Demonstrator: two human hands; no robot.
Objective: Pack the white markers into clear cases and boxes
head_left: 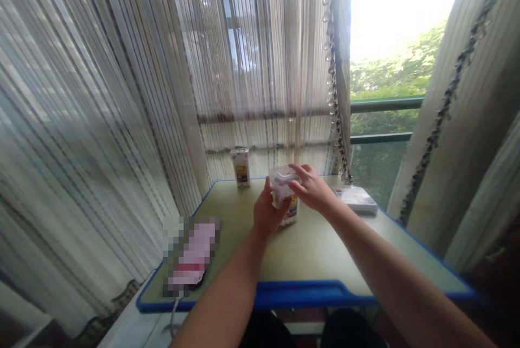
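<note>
In the middle of the table stands a clear plastic container (pixel 291 211) with a coloured label and pale contents. My left hand (pixel 268 210) is wrapped round its left side, the thumb across the front. At the container's top, my right hand (pixel 309 186) has its fingers bent over the rim or lid on the right side. Whether the lid is loose I cannot tell. A similar labelled container (pixel 241 168) stands upright near the table's far left edge, apart from both hands.
The pale table (pixel 317 261) has a blue rim. A blurred pink object (pixel 195 253) with a cable lies at the left. A white flat box (pixel 356 198) lies at the far right. Striped curtains (pixel 260 66) hang behind the table, with a window opening at the right.
</note>
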